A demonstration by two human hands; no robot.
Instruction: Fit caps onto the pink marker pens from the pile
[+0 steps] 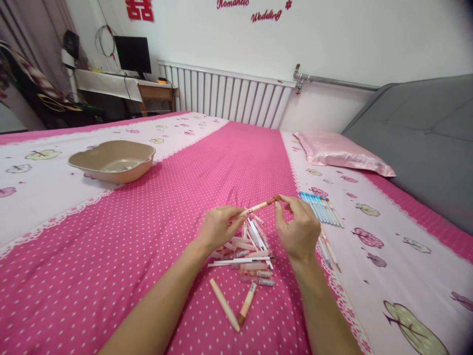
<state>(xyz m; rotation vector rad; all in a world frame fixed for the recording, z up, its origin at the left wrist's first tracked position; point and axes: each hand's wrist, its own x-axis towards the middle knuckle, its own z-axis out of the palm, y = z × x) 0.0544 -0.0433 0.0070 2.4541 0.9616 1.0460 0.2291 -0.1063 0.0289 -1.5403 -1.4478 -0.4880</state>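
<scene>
My left hand [219,227] pinches the lower end of a pale pink pen [260,205] held above the bed. My right hand [297,228] pinches the pen's brown tip end between thumb and fingers. Below both hands lies a loose pile of pens and pen parts [248,249] on the pink dotted bedspread [148,236]. Two more pieces, a cream cap [224,304] and a tan-tipped pen [247,303], lie nearer to me. A neat row of blue and pink pens [320,208] is laid out just right of my right hand.
A beige basin [113,160] sits on the bed at the left. A pink pillow [342,153] lies at the far right beside a grey headboard [424,143]. A radiator [229,93] and a desk with a monitor [133,54] stand beyond the bed.
</scene>
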